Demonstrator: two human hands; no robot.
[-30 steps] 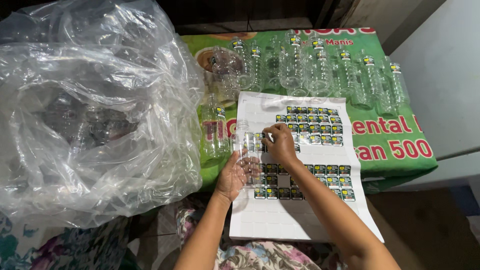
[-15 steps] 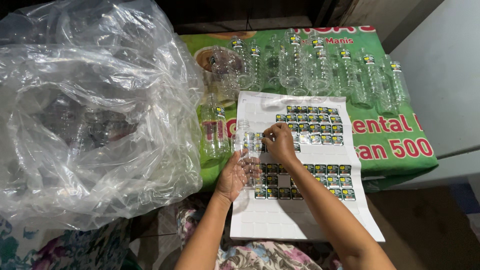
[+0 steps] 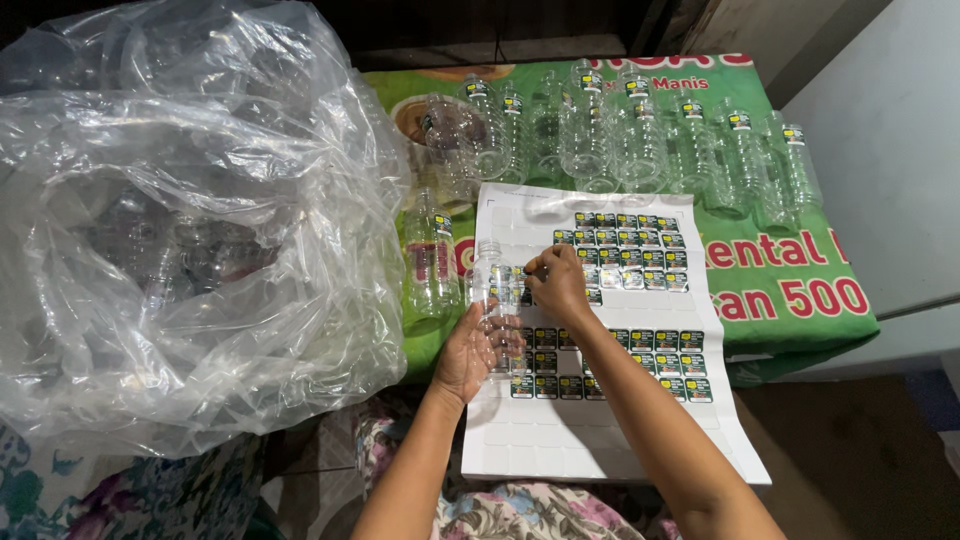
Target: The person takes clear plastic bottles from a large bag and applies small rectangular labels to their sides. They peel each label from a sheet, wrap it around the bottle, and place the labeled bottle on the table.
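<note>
Over the sticker sheet (image 3: 600,330), left hand (image 3: 468,355) is gripping a clear empty bottle (image 3: 493,300) from below. Right hand (image 3: 558,285), at its 3 o'clock, is pinching a small label (image 3: 519,272) against the bottle's side. Labelled bottles (image 3: 640,130) are standing at 12 o'clock, plastic bag (image 3: 180,230) at 9.

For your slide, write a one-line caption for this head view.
Left hand holds a clear bottle while right hand presses a sticker on, over a sticker sheet.

The left side is blocked by a big plastic bag (image 3: 190,230). The far end is lined with empty bottles (image 3: 640,140). Room is left over the sticker sheet (image 3: 600,440).
</note>
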